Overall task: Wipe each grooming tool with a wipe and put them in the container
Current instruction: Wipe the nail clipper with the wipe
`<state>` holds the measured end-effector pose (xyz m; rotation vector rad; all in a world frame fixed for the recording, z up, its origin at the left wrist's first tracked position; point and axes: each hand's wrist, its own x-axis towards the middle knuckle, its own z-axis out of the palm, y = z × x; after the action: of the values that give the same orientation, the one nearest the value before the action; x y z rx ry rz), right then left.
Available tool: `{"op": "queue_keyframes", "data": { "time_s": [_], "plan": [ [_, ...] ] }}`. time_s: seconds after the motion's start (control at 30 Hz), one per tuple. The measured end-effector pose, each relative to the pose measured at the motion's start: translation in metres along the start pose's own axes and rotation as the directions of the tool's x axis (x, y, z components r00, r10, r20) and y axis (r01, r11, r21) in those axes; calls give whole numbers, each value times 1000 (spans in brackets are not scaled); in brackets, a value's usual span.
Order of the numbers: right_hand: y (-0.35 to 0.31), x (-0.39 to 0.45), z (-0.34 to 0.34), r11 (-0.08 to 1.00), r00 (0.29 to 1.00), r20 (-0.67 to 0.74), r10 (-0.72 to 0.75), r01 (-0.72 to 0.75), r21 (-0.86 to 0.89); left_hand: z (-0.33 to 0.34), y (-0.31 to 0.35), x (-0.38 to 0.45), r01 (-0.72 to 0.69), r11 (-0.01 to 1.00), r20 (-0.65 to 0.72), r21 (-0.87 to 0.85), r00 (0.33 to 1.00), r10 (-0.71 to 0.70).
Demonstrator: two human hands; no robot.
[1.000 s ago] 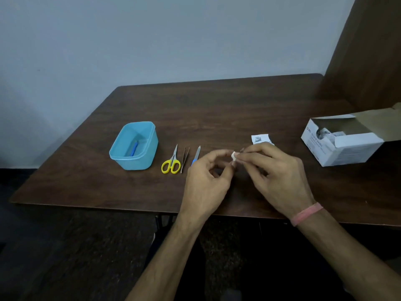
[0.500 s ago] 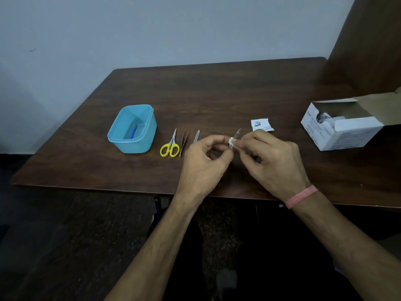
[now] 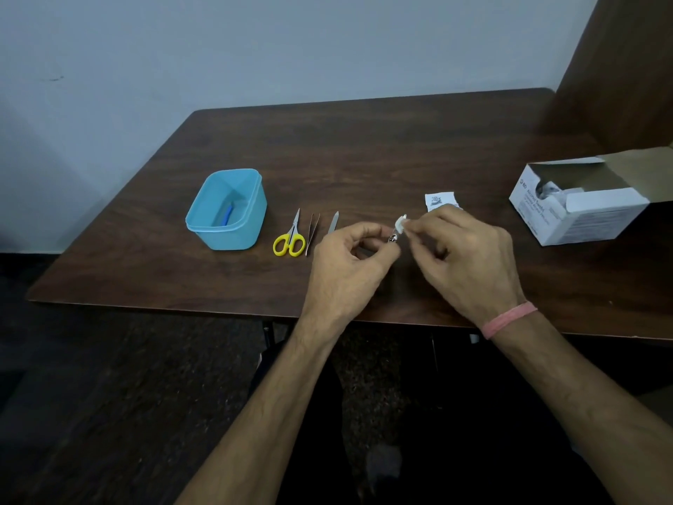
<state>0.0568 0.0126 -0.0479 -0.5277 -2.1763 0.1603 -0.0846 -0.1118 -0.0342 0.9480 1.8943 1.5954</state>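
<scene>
On table (image 3: 364, 140): three tools (image 3: 313, 231); left hand (image 3: 346, 264) pinches clipper (image 3: 393, 238), right hand (image 3: 469, 256) pinches wipe (image 3: 400, 224).

1. There is one view only: a wide-angle camera worn on the person's head, so no second view shares the scene.
2. It looks forward and down across the dark wooden surface (image 3: 364, 147), whose near edge crosses the middle of the frame.
3. It sits close above the forearms, which enter from the lower edge.
4. A pale wall (image 3: 255, 49) fills the upper frame.
</scene>
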Motion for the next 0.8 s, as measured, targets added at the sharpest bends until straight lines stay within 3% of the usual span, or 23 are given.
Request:
{"op": "queue_keyframes", "data": {
  "time_s": [0.13,0.23,0.37,0.5,0.6,0.73,0.8],
  "plan": [
    [-1,-3,1,998,995,80,-56,56,4,-1,2,-1,-8,1000,6,-4,1000,8],
    [1,0,1,1000,1000,15,18,-18,-1,1,3,-2,-1,1000,-4,3,1000,1],
    [0,-3,2,999,997,69,-45,44,20,0,2,-2,-10,1000,-7,7,1000,10],
    [0,-1,0,1000,1000,28,1,-1,-7,2,0,-1,-32,999,-11,44,999,33],
    [-2,-4,0,997,993,102,-68,65,35,2,-2,-1,-63,996,7,70,998,62],
    [-1,1,1,998,998,7,65,-65,-19,3,-5,1,-20,997,-24,75,999,22],
    [-2,0,1,1000,999,38,18,-17,-13,3,-5,1,-28,997,-21,78,999,30]
  ]
}}
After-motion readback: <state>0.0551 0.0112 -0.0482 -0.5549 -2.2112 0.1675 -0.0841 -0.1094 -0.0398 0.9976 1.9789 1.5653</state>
